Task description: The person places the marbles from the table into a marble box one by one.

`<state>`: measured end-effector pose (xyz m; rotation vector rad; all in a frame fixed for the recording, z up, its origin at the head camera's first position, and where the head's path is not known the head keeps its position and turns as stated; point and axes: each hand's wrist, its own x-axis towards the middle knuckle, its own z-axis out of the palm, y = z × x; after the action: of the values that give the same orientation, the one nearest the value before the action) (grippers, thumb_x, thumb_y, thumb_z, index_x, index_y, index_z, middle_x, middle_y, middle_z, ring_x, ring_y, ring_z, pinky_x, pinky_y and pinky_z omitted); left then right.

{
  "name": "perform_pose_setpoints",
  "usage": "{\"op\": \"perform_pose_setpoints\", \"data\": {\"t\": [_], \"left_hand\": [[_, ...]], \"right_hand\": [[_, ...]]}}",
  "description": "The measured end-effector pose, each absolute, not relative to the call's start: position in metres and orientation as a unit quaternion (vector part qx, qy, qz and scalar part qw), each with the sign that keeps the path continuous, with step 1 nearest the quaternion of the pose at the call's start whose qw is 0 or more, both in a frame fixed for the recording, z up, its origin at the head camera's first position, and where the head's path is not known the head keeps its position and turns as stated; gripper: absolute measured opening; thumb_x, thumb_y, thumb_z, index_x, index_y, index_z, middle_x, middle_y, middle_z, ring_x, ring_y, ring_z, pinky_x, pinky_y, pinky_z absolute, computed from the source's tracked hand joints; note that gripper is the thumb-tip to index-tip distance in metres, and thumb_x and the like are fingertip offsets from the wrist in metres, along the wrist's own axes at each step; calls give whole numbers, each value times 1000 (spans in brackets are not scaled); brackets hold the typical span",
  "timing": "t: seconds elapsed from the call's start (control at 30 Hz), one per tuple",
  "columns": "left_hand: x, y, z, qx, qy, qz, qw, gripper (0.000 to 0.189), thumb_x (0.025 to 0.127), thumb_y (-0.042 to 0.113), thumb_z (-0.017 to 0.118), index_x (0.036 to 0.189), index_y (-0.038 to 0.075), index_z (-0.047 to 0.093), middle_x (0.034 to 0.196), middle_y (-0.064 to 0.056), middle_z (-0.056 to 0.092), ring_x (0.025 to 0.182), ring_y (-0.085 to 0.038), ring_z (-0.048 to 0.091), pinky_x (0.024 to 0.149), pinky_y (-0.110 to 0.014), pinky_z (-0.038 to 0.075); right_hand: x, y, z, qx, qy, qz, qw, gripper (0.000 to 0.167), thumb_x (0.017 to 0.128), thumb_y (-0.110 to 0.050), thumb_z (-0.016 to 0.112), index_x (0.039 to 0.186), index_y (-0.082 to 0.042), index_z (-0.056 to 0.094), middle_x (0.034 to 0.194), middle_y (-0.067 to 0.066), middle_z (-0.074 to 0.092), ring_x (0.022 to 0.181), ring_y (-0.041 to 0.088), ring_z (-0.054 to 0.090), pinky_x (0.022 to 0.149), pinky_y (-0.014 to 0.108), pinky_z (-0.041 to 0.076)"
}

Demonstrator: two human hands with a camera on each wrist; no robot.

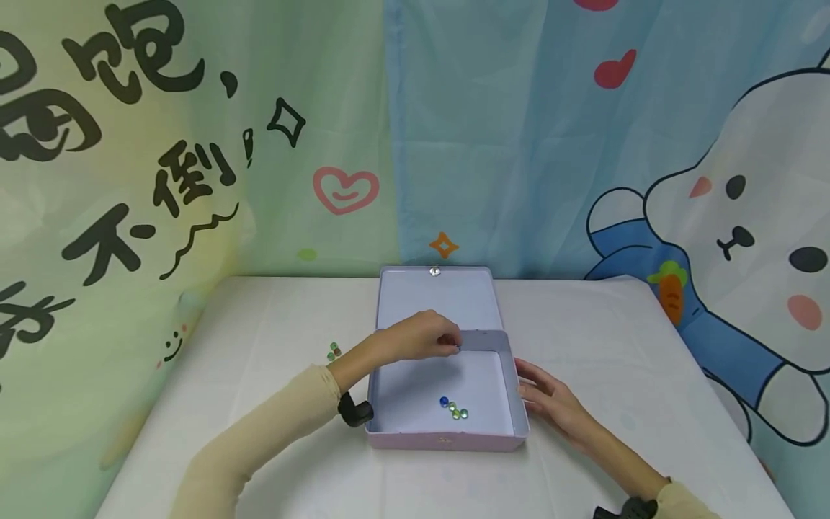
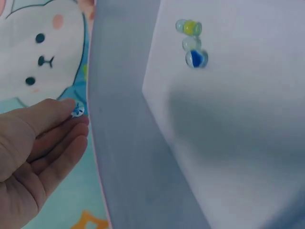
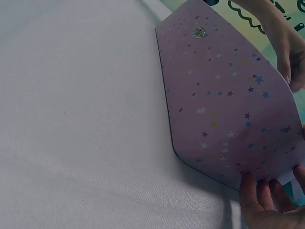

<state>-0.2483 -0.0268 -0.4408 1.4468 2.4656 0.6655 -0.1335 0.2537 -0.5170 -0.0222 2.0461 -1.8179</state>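
A lilac tin box [image 1: 447,441] stands on the table with its hinged lid [image 1: 437,299] laid back. My left hand [image 1: 418,337] is over the back part of the box and pinches a clear marble with blue in it [image 2: 77,109] between thumb and fingers. On the box floor, near the front, a blue marble [image 1: 444,401] lies beside several pale green marbles [image 1: 456,414]. With its fingers extended, my right hand [image 1: 551,404] touches the right side of the box. The right wrist view shows the box's star-patterned outer wall [image 3: 224,109] at those fingertips [image 3: 248,181].
Several green and reddish marbles [image 1: 333,352] lie on the white tabletop [image 1: 292,310] left of the box, close to my left forearm. A printed curtain [image 1: 493,144] hangs behind the table. Black wrist cameras [image 1: 355,411] sit at both wrists.
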Motion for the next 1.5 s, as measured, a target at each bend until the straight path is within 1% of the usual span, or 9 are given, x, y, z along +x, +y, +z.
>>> {"op": "perform_pose_setpoints", "data": {"t": [0.1,0.23,0.37,0.53,0.7,0.8,0.93,1.2,1.5], "left_hand": [[-249,-8,-446,505,829,206,126,12,92,19,66,99,10,72,89,3,71,76,-2,59,70,-10,48],[-250,13,-453,517,822,182,152,11,92,18,67,99,11,72,89,4,71,76,-1,59,70,-8,47],[-252,27,-460,519,819,172,175,12,92,16,67,100,9,72,92,2,71,78,-3,60,72,-8,48],[-252,36,-477,514,814,178,202,13,92,14,66,102,7,71,92,2,70,78,-3,59,71,-9,47],[-251,43,-484,531,813,158,179,11,92,16,66,101,10,71,92,3,70,78,-1,59,71,-8,46],[-251,48,-489,528,819,147,171,10,92,17,66,100,12,71,92,4,71,78,0,59,70,-8,45],[-250,52,-494,513,827,141,183,9,92,19,67,99,14,70,91,5,70,76,1,58,68,-8,45],[-247,54,-494,511,826,141,191,9,91,19,67,98,14,69,89,5,69,73,0,57,65,-8,44],[-246,55,-497,519,823,140,183,8,90,21,69,93,14,69,84,5,69,68,0,54,61,-8,41]], "right_hand": [[-133,254,-518,-10,730,-652,202,64,98,-23,54,153,-7,25,157,22,26,119,-5,51,94,18,48],[-133,254,-521,-18,727,-655,205,64,99,-22,53,153,-6,24,157,23,25,128,8,50,96,21,49],[-132,255,-522,-17,727,-655,205,64,99,-22,53,153,-6,23,157,23,24,133,16,48,96,20,49],[-132,255,-522,-16,725,-657,208,64,99,-22,53,153,-6,22,158,23,23,131,13,49,96,20,49],[-133,255,-520,-15,726,-656,204,64,99,-21,54,153,-5,23,158,23,23,126,5,51,95,19,49],[-133,255,-519,-12,730,-654,201,64,98,-22,54,153,-6,24,157,23,24,128,8,49,94,19,49],[-134,255,-519,-12,731,-652,200,64,98,-22,54,153,-6,24,157,23,24,133,14,46,95,18,48],[-135,256,-521,-19,729,-653,201,63,99,-20,52,153,-6,23,158,23,22,130,10,48,94,17,49],[-135,256,-520,-22,729,-654,200,63,99,-21,53,153,-6,23,158,23,22,134,16,45,95,16,48]]}}
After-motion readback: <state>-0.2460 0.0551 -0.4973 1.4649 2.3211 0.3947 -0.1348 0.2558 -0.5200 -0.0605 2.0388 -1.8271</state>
